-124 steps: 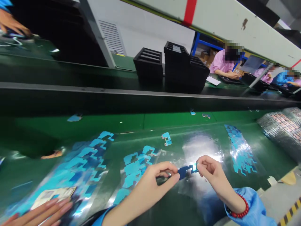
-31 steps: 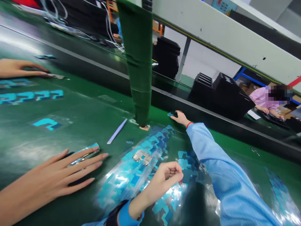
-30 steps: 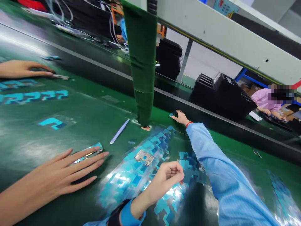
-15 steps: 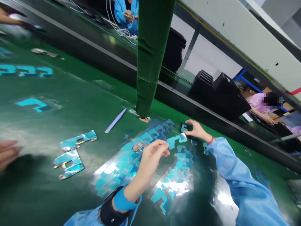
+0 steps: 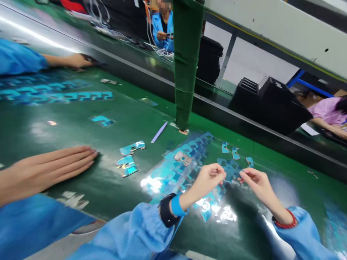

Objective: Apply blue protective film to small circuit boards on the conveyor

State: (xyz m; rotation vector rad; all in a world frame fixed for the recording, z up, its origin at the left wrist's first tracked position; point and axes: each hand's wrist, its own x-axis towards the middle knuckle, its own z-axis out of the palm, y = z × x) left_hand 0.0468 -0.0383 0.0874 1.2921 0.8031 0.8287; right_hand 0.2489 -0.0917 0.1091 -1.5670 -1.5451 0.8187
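Note:
Both of my hands hover low over a clear sheet of blue adhesive films [image 5: 206, 213], partly hidden under them. My left hand [image 5: 210, 178] has thumb and fingers pinched together; whatever is between them is too small to make out. Close on its right, my right hand [image 5: 256, 182] is also pinched, with its fingertips at the sheet's upper part. Just beyond my hands lie three small blue-faced circuit boards in a slanting row: one on the left [image 5: 225, 147], one in the middle [image 5: 235, 153] and one on the right [image 5: 249, 161].
A second film sheet [image 5: 173, 169] carries a metallic piece [image 5: 183, 158]. Left of it are larger boards [image 5: 127, 165] and a lilac tweezers-like tool [image 5: 159, 132]. A co-worker's flat hand [image 5: 54, 169] rests at left, another reaches behind [image 5: 73, 60]. A green-wrapped post [image 5: 187, 68] rises at the back.
My right hand has let go of a small board, now in the row, and come back towards me. The blue film at my left fingertips no longer shows clearly. The view has swung left.

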